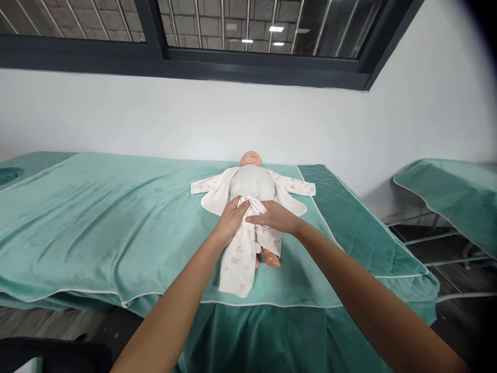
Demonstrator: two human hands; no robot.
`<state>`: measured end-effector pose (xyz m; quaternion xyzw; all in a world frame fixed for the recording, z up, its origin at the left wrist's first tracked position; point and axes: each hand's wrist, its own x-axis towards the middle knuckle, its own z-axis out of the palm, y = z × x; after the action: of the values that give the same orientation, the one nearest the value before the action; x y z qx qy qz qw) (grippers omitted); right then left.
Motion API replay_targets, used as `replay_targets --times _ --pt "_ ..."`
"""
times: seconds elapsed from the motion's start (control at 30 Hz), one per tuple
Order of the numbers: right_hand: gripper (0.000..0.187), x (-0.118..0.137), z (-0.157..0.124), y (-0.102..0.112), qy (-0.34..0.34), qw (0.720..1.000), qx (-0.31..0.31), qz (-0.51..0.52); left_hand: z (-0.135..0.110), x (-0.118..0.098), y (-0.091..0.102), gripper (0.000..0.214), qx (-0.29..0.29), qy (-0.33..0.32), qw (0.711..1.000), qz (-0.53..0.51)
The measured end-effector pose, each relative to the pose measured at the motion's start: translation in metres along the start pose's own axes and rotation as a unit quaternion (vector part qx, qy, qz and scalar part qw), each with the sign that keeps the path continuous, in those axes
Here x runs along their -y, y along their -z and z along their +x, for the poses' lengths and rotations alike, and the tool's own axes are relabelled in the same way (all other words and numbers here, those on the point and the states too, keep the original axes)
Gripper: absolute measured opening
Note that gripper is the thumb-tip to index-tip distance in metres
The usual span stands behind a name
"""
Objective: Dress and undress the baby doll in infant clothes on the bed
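A baby doll (252, 178) lies on its back on a teal-covered bed (97, 217), head toward the wall. An open white printed top (289, 185) is spread under its torso. White printed baby trousers (237, 259) are bunched at the doll's waist and trail down toward the bed's front edge. My left hand (231, 217) grips the trousers' waistband at the doll's left hip side in view. My right hand (276, 216) is closed on the same waistband from the right. One bare doll foot (271, 257) pokes out below.
A white wall and a dark-framed window (248, 46) stand behind the bed. A second teal-covered bed (450, 197) stands at the right, across a gap of dark floor. A dark object (50, 355) sits at the lower left.
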<state>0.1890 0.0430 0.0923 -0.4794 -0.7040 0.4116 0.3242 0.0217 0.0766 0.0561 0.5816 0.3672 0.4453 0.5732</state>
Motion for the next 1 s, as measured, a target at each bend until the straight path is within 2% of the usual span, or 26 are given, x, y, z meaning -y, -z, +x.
replay_targets --times 0.07,0.17,0.23,0.33,0.4,0.47,0.57,0.63,0.77,0.93,1.0 --pt "0.03 -0.002 0.0 -0.002 -0.019 1.0 -0.02 0.009 -0.003 0.0 0.0 0.035 0.005 0.006 1.0 -0.006" --pt "0.026 -0.007 0.0 -0.002 -0.039 0.993 -0.068 0.092 -0.009 -0.004 0.002 0.039 0.023 -0.009 1.0 0.013" --pt "0.02 -0.011 0.001 -0.001 -0.041 0.984 -0.099 0.144 -0.011 -0.008 0.004 0.043 0.052 -0.022 0.997 0.056" --pt "0.015 -0.02 0.002 0.002 -0.021 0.971 -0.143 0.189 -0.012 -0.009 0.006 0.048 0.111 -0.005 0.987 0.113" --pt "0.018 -0.024 0.001 0.004 -0.019 0.966 -0.142 0.215 -0.011 -0.008 0.006 0.048 0.116 0.005 0.987 0.109" --pt "0.029 -0.023 -0.001 0.006 -0.021 0.97 -0.098 0.22 -0.008 -0.006 0.005 0.043 0.08 0.002 0.993 0.086" --pt "0.042 -0.016 -0.004 0.004 -0.023 0.987 -0.009 0.156 -0.002 -0.004 0.002 0.033 0.009 -0.017 0.997 0.076" --pt "0.044 -0.013 -0.005 0.002 -0.023 0.994 0.023 0.101 0.0 -0.003 0.0 0.028 -0.016 -0.038 0.996 0.079" --pt "0.038 -0.017 -0.005 -0.002 -0.004 0.999 -0.022 0.047 -0.012 0.0 -0.006 0.026 -0.043 -0.041 0.997 0.054" --pt "0.022 -0.03 -0.005 -0.003 0.023 0.997 -0.055 -0.045 -0.047 -0.001 -0.015 0.024 -0.08 -0.003 0.997 0.019" --pt "0.016 -0.03 -0.006 -0.004 0.031 0.994 -0.058 -0.092 -0.061 -0.005 -0.016 0.026 -0.074 0.038 0.996 -0.018"
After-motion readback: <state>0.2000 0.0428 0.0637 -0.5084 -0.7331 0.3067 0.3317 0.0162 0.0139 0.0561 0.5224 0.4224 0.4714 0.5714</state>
